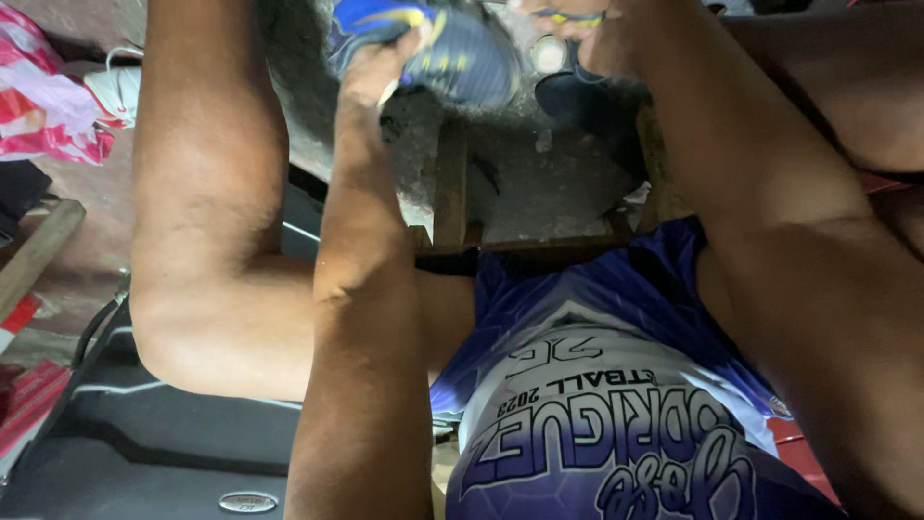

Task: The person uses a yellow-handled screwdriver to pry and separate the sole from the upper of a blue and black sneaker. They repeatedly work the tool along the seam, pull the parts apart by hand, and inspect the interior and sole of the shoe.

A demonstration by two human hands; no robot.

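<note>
We are looking down past our own forearms at a sports shoe [452, 53] held at the top centre of the frame, above a rough concrete floor [539, 183] and a low wooden frame [450, 183]. Our left hand [377, 63] is clamped on the shoe from below, thumb and fingers wrapped round its near end, so it is carrying the weight. Our right hand [577, 24] sits at the top edge just right of the shoe and appears to pinch something thin and yellow there, perhaps a lace or trim, but most of that hand is cut off and we cannot tell exactly what it grips. We judge this to be the working stage on the shoe itself, with one hand steadying while the other tends to the upper; any further move would call for the left hand to keep the shoe firmly still and turned towards the right. The shoe is dark blue-grey mesh with brighter blue panels and yellow accents, blurred here and partly out of view. A pink-and-white cloth [48, 96] lies at the upper left, and a blue-and-white jersey [597, 404] fills the lower right.
</note>
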